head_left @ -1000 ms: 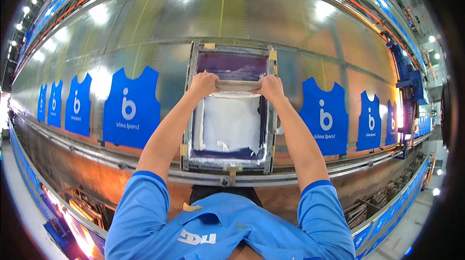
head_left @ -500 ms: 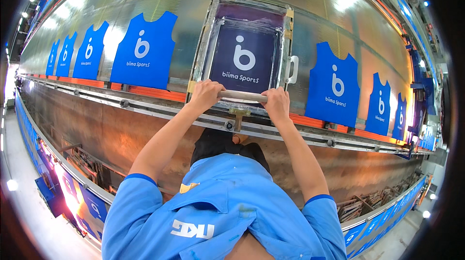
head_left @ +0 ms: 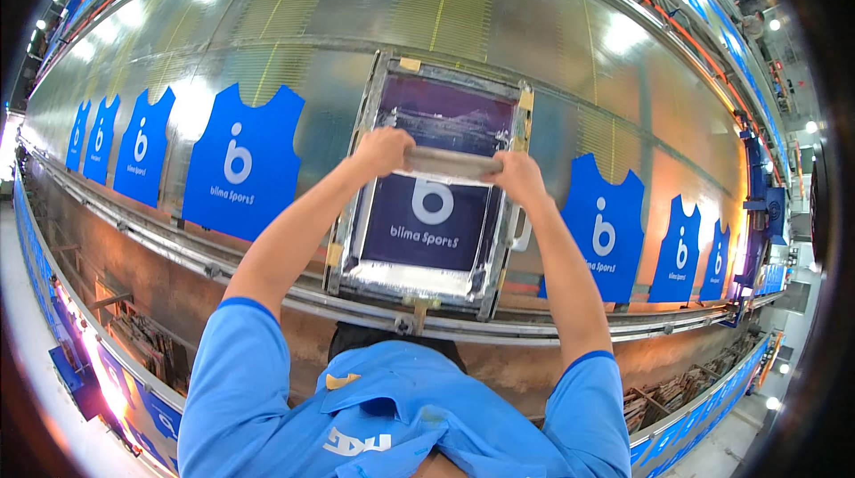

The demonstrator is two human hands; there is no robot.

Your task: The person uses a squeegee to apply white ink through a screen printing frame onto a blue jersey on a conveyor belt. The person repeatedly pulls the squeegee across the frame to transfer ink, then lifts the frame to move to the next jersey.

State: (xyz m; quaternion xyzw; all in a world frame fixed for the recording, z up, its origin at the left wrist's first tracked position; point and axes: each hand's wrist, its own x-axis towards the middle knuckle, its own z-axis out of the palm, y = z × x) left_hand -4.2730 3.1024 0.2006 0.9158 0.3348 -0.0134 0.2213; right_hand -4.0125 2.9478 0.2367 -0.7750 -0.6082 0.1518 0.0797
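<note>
My left hand (head_left: 383, 153) and my right hand (head_left: 517, 177) are closed around the two ends of a squeegee (head_left: 452, 163). Its pale bar lies crosswise over a screen-printing frame (head_left: 527, 113), covering the dot of the round logo on the dark mesh (head_left: 427, 237). Beyond the bar, the mesh looks purple with smeared whitish streaks. A strip of white ink (head_left: 417, 278) shows at the frame's near end. The frame's white side handle (head_left: 521, 233) is partly behind my right forearm.
A long, shiny printing table (head_left: 463, 24) bears a row of blue bibs with white logos, including one bib (head_left: 240, 162) left of the frame and another (head_left: 606, 228) right of it. A metal rail (head_left: 294, 293) runs along the near edge. Another table stands behind me.
Both hands have pushed the squeegee away from me, from the frame's near end to above the logo's middle. The view has tilted, so the table sits lower in the picture.
</note>
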